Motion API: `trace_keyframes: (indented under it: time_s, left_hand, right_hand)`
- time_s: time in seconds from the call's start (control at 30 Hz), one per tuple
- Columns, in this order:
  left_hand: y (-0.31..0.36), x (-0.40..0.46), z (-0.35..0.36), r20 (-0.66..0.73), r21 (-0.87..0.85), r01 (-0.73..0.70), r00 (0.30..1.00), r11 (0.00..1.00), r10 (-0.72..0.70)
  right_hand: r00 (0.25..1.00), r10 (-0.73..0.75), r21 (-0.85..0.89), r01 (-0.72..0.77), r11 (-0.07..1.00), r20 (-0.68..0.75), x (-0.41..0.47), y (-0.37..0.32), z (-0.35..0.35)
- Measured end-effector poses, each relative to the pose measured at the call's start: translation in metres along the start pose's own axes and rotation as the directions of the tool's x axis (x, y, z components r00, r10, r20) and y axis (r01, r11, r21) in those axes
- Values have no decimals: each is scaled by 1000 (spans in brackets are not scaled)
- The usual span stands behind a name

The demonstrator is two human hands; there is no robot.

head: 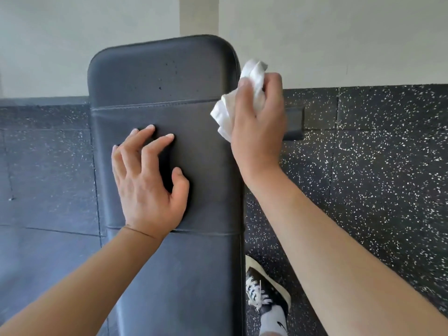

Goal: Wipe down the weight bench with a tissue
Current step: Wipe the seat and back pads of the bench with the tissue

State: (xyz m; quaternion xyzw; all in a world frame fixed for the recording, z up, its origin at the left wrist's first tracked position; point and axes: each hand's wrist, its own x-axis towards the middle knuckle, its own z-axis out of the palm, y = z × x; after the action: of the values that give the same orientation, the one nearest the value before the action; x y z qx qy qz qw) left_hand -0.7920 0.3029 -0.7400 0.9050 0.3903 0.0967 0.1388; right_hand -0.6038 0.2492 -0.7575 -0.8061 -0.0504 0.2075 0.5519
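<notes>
i'm leaning over the bench (169, 98), a long dark padded one running away from me toward the wall (97, 32). my left hand (148, 183) is resting on the pad just past a stitched seam, its fingers (160, 141) spread and arched, tips pressing the vinyl and grasping nothing; i judge it is there to brace me and steady the pad while the other hand works. my right hand (257, 122) is sitting at the bench's right edge, fingers (271, 93) clenched round a bunched white tissue (252, 76), so the tissue is at the side of the pad near its far end, part of the wad sticking out above and below my grip. i cannot tell whether the tissue is actually touching the side wall or just beside it. holding it crumpled gives me a thick pad to rub with. a few small specks are showing on the far top section, so i reckon that part is not yet wiped. my shoe (264, 287) is standing on the speckled rubber floor (363, 166) just right of the bench, keeping me close enough to reach the end.
</notes>
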Motion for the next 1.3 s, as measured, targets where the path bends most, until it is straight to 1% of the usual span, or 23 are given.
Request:
trace_keyframes:
  time_s: [0.07, 0.17, 0.27, 0.37, 0.47, 0.53, 0.63, 0.73, 0.8, 0.87, 0.93, 1.03, 1.07, 1.1, 1.13, 1.2, 1.23, 1.27, 1.3]
  left_hand:
    - [-1, 1, -1, 9, 8, 7, 1000, 1000, -7]
    - [4, 0, -3, 17, 24, 17, 1000, 1000, -18]
    - [8, 4, -5, 38, 36, 37, 999, 999, -38]
    - [10, 3, -6, 50, 60, 41, 998, 997, -44]
    - [12, 6, -5, 64, 77, 46, 997, 996, -51]
    - [13, 6, -7, 70, 86, 54, 996, 995, -60]
    - [15, 6, -8, 73, 94, 56, 995, 994, -63]
    - [16, 7, -9, 80, 116, 71, 994, 991, -81]
    - [16, 7, -10, 87, 124, 80, 992, 989, -91]
    - [16, 7, -10, 90, 130, 77, 992, 989, -89]
    - [16, 7, -9, 88, 127, 72, 993, 989, -83]
    - [16, 7, -10, 90, 130, 68, 993, 989, -80]
    - [15, 7, -10, 89, 129, 68, 993, 989, -80]
    - [14, 6, -9, 87, 127, 66, 993, 990, -77]
    - [14, 6, -9, 84, 123, 62, 994, 990, -73]
    - [13, 5, -8, 77, 119, 58, 995, 991, -67]
    - [12, 5, -8, 76, 115, 58, 995, 992, -67]
    - [12, 5, -7, 76, 112, 57, 995, 992, -66]
    - [12, 5, -7, 76, 112, 58, 995, 992, -67]
  right_hand:
    - [1000, -11, -1, 11, 1000, -4, 4, -5, 5]
    - [997, -39, -53, 42, 998, 59, -35, 4, -17]
    - [984, 54, -123, -34, 992, 170, -93, 29, -48]
    - [969, 120, -146, -90, 985, 215, -127, 44, -68]
    - [968, 124, -170, -87, 982, 217, -123, 43, -67]
    - [961, 121, -166, -81, 983, 248, -106, 36, -62]
    - [962, 38, -167, 8, 986, 270, -57, 19, -49]
    - [968, -105, -211, 155, 965, 230, 6, -8, -19]
    - [952, -205, -236, 257, 937, 227, 39, -26, -1]
    - [919, -301, -274, 368, 889, 255, 59, -37, 12]
    - [878, -384, -342, 467, 815, 284, 67, -43, 19]
    - [825, -461, -445, 565, 695, 328, 60, -51, 22]
    - [789, -489, -452, 614, 647, 371, 54, -52, 21]
    - [736, -523, -434, 676, 595, 430, 47, -51, 19]
    - [665, -559, -395, 746, 537, 495, 41, -50, 15]
    - [497, -606, -296, 864, 407, 621, 38, -46, 5]
    - [442, -607, -262, 893, 365, 661, 45, -45, -1]
    - [430, -600, -255, 899, 357, 675, 54, -45, -7]
    - [466, -588, -282, 880, 382, 661, 65, -46, -10]
